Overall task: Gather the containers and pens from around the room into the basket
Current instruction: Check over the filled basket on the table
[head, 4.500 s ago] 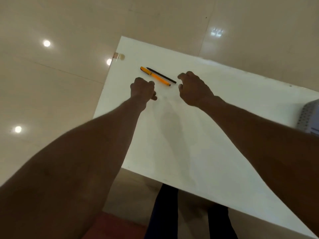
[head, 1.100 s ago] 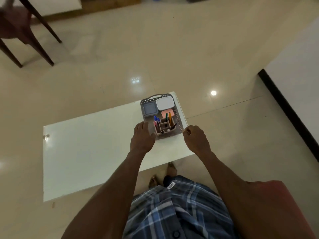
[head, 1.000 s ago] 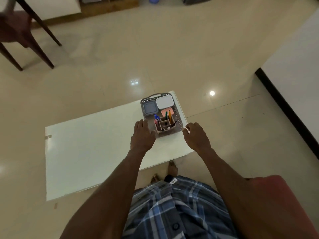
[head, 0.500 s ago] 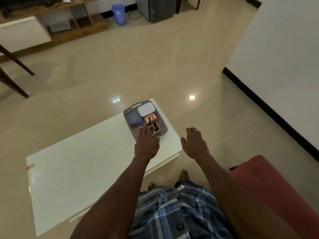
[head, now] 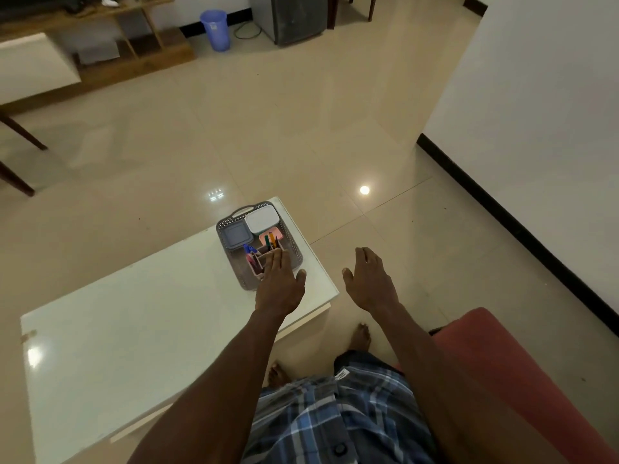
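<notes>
Now | basket (head: pixel 290 245) at 11 o'clock under left hand (head: pixel 279 285), fingers spread | right hand (head: pixel 367 282) spread, off table (head: pixel 140 329), farther

The room is dim and warm-toned around me. Ceiling lights glare as small bright spots on the glossy floor (head: pixel 301 135), and one more shines on the near left corner of my desk (head: pixel 134 329). My forearms and left hand (head: pixel 279 288) read dark, with little detail. The wide lens bends the wall (head: pixel 536 112) and its dark skirting at the right edge. Focus is fairly sharp, faintly soft throughout.
</notes>
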